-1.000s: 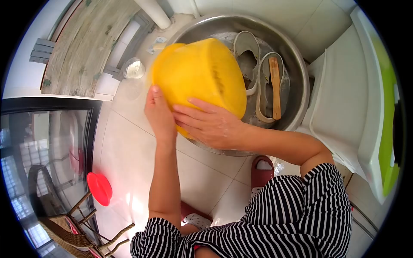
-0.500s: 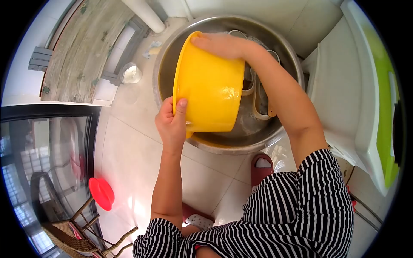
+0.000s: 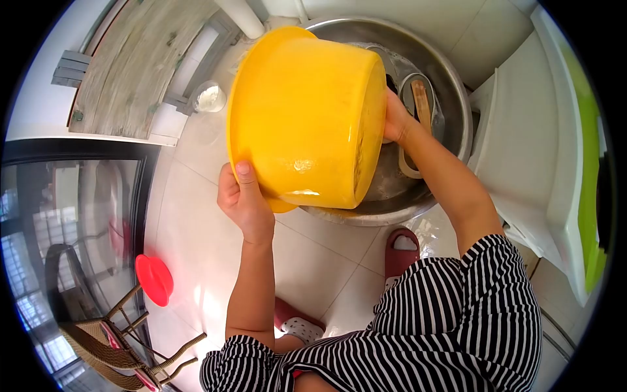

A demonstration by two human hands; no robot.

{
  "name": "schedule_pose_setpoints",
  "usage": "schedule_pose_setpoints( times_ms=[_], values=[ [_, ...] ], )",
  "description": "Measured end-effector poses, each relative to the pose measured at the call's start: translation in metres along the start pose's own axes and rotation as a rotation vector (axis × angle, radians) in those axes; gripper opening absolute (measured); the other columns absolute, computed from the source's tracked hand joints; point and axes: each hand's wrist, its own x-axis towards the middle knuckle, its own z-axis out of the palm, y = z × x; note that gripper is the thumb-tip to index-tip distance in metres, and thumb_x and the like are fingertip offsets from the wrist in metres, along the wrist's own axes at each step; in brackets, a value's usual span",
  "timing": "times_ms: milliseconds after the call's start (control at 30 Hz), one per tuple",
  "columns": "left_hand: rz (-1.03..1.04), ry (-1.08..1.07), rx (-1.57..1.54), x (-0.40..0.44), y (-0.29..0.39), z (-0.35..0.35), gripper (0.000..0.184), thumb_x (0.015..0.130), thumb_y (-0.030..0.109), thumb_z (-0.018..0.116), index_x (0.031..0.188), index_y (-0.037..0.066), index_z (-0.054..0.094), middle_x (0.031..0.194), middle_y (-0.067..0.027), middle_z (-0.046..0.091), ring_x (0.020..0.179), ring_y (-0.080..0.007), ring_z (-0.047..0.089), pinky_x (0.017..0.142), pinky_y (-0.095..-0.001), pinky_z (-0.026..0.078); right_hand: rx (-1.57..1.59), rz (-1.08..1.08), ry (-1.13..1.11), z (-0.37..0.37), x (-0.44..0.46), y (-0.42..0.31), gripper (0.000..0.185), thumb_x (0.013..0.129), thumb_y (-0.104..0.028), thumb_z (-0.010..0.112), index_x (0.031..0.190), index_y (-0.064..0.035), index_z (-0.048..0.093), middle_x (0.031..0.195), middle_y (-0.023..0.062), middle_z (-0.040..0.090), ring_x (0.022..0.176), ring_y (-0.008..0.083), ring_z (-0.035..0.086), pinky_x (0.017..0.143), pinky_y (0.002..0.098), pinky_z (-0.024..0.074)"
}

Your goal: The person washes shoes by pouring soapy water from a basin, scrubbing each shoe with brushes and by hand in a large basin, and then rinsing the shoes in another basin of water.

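A yellow plastic tub [image 3: 300, 117] is tipped on its side over a wide metal basin [image 3: 450, 72], its mouth facing left. My left hand [image 3: 247, 202] grips the tub's rim, thumb on the outer wall. At the tub's base is my right hand [image 3: 396, 119], which seems to support it from below; its fingers are hidden behind the tub. Inside the basin, a wooden-handled utensil [image 3: 421, 104] and a pale looped item [image 3: 409, 163] lie in shallow water, partly covered by my right arm.
A clear cup with white contents [image 3: 210, 98] stands on the tiled floor, left of the basin. Further left are a red bowl-like item [image 3: 155, 279] and a wicker chair [image 3: 108, 349]. A white and green cabinet-like unit [image 3: 535, 150] borders the right side.
The yellow tub has risen nearer the camera and shifted left. My right hand has moved from the tub's upper rim to its base. The wooden-handled utensil has come into sight.
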Motion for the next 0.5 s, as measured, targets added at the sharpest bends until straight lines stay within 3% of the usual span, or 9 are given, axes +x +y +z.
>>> schedule_pose_setpoints(
  times_ms=[100,233,300,333,400,467,500],
  values=[
    [-0.029,-0.031,0.001,-0.006,-0.007,-0.006,0.033,0.096,0.032,0.052,0.099,0.000,0.055,0.093,-0.0052,0.062,0.082,-0.0107,0.057,0.077,-0.0239,0.046,0.061,-0.006,-0.049,-0.010,-0.011,0.007,0.047,0.098,-0.039,0.039,0.127,-0.0029,0.050,0.122,0.0099,0.058,0.109,0.0236,0.057,0.093,0.0386,0.0473],
    [0.009,0.086,-0.128,0.001,0.009,0.020,0.029,0.095,0.028,0.055,0.104,0.000,0.052,0.101,-0.0061,0.060,0.088,-0.0133,0.057,0.081,-0.0265,0.046,0.120,0.111,-0.038,0.034,-0.032,0.050,0.046,0.097,-0.038,0.040,0.129,-0.0061,0.049,0.122,0.0107,0.058,0.111,0.0253,0.056,0.094,0.0393,0.0470],
    [0.135,0.093,-0.217,0.016,0.023,0.026,0.028,0.092,0.021,0.059,0.109,0.001,0.049,0.106,-0.0069,0.058,0.093,-0.0154,0.057,0.084,-0.0288,0.047,-0.249,0.285,-0.008,0.049,-0.030,0.076,0.041,0.094,-0.031,0.045,0.127,-0.0070,0.052,0.120,0.0112,0.059,0.111,0.0259,0.056,0.094,0.0389,0.0459],
    [0.144,0.078,-0.155,0.025,0.037,0.022,0.028,0.091,0.018,0.061,0.110,0.001,0.048,0.105,-0.0070,0.058,0.093,-0.0149,0.057,0.084,-0.0285,0.047,-0.251,0.287,-0.008,0.052,-0.027,0.075,0.041,0.094,-0.031,0.045,0.127,-0.0070,0.052,0.120,0.0112,0.059,0.111,0.0259,0.056,0.094,0.0389,0.0459],
    [0.162,0.032,-0.014,0.045,0.063,-0.001,0.029,0.090,0.014,0.062,0.111,0.001,0.048,0.104,-0.0072,0.059,0.091,-0.0142,0.058,0.083,-0.0276,0.047,-1.553,-0.230,0.095,0.056,-0.015,0.067,0.032,0.090,-0.021,0.049,0.115,-0.0031,0.059,0.115,0.0156,0.061,0.108,0.0286,0.058,0.091,0.0395,0.0463],
    [0.177,-0.005,0.111,0.056,0.078,-0.029,0.027,0.090,0.014,0.062,0.110,0.001,0.049,0.101,-0.0060,0.059,0.088,-0.0119,0.058,0.079,-0.0240,0.047,-1.901,-0.815,0.328,0.026,0.006,0.032,0.027,0.085,-0.017,0.052,0.103,0.0013,0.061,0.104,0.0177,0.063,0.100,0.0336,0.059,0.088,0.0399,0.0465],
    [0.180,0.006,0.117,0.059,0.078,-0.047,0.027,0.090,0.014,0.062,0.110,0.001,0.049,0.101,-0.0060,0.059,0.088,-0.0119,0.058,0.079,-0.0240,0.047,-1.793,-0.987,0.454,0.007,0.020,0.015,0.031,0.085,-0.022,0.054,0.105,0.0006,0.059,0.107,0.0200,0.060,0.097,0.0387,0.056,0.087,0.0430,0.0457]
  ],
)
